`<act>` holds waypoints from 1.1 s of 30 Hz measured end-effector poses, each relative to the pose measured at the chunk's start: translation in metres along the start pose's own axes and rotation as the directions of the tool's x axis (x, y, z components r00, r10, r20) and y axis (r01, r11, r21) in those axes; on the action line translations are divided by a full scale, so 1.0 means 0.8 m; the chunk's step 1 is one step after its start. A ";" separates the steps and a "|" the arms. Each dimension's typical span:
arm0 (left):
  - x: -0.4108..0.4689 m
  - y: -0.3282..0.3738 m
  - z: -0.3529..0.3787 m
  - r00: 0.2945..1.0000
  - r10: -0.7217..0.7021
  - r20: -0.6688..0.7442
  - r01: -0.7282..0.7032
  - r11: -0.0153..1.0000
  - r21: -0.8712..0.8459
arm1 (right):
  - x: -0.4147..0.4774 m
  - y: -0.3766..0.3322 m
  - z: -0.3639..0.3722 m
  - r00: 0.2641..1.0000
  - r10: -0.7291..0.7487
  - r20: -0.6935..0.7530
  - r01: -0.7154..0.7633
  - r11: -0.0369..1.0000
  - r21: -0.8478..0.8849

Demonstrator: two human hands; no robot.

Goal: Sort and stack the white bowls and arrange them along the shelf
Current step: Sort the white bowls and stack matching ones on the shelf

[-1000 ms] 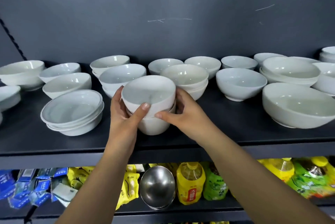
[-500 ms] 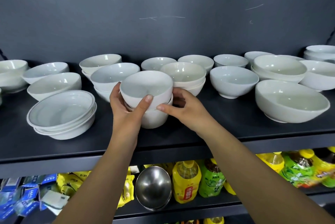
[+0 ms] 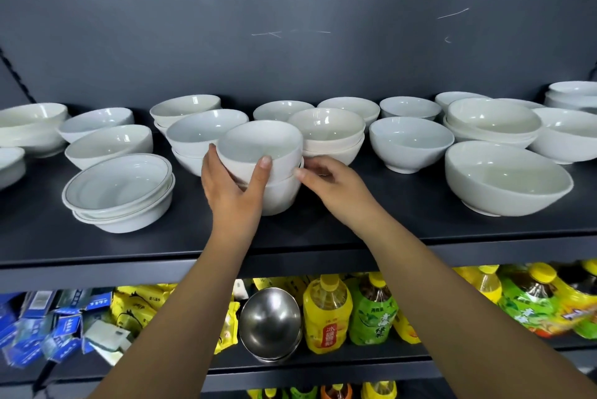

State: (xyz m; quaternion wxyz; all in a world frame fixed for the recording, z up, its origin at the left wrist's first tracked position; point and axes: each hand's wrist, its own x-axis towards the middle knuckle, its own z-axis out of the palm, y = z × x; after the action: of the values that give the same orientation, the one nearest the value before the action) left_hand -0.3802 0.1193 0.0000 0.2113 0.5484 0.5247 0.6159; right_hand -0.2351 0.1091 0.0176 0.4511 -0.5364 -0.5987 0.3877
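Head camera, looking down on the dark shelf (image 3: 387, 227): white bowls of several sizes stand scattered over it, some single, some already nested. At the front centre an upper bowl (image 3: 258, 146) sits inside a matching lower bowl (image 3: 279, 198), whose foot looks to be resting on the shelf.

The left grip (image 3: 231, 191), a bare hand, wraps the upper bowl from the left, with the thumb laid up the front wall and the fingers curled round the far side. That hold suits seating or turning the bowl so it nests level.

The right grip (image 3: 336, 191) comes in from the right. Its thumb tip touches the seam where the two rims meet and its fingers curl behind, pinching the lower bowl, probably to steady it while the top one settles. How firmly those rear fingers press is hidden.

The pair appears matched in size, so the sorting step for these two looks done. Placing the stack in line is probably next.

Close neighbours limit the room. A two-bowl stack (image 3: 326, 130) stands just behind on the right, and shallow line-rimmed bowls (image 3: 116, 185) lie to the left. A large bowl (image 3: 504, 179) sits well apart to the right.

On the lower level are a steel bowl (image 3: 269, 321), a yellow bottle (image 3: 326, 314) and blue packets (image 3: 48, 327).
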 end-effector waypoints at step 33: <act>-0.147 0.089 0.184 0.820 0.134 0.556 -0.297 0.931 0.212 | -0.096 0.105 -0.293 0.978 -0.036 -0.207 0.051 0.996 0.070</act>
State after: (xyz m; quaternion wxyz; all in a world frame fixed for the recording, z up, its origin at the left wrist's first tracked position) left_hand -0.1894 0.0559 -0.0131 0.1942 0.7786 0.4634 0.3760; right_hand 0.0146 0.0383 -0.0029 0.5389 -0.5430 -0.5454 0.3425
